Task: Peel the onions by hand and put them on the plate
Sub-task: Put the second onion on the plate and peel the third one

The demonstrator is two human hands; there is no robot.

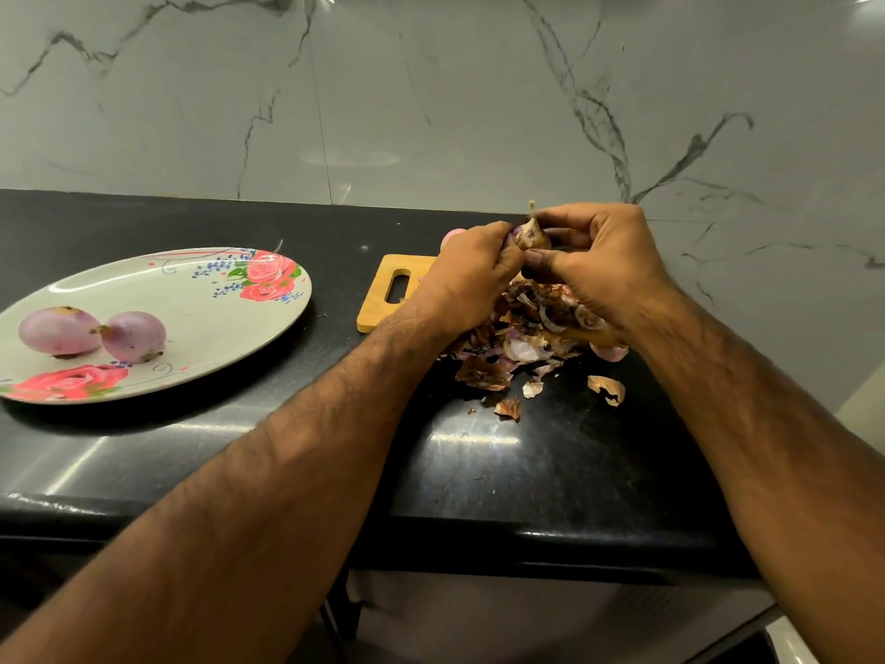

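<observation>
Left hand [471, 275] curls round onion [530, 234], steadying it, stem end up. Right hand [598, 261] pinches its papery skin near tip, likely to tear strip away. Both work above peel pile [522, 337] on wooden cutting board [388, 289], so scraps drop there. Two peeled onions [134, 335] lie touching on floral plate [191, 299], well apart at left on black surface [239, 448], probably to stay free of skins.

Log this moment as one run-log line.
phase: peeling | left hand: holds onion | right hand: pinches same onion | plate: two peeled onions | skins: heaped on cutting board
</observation>
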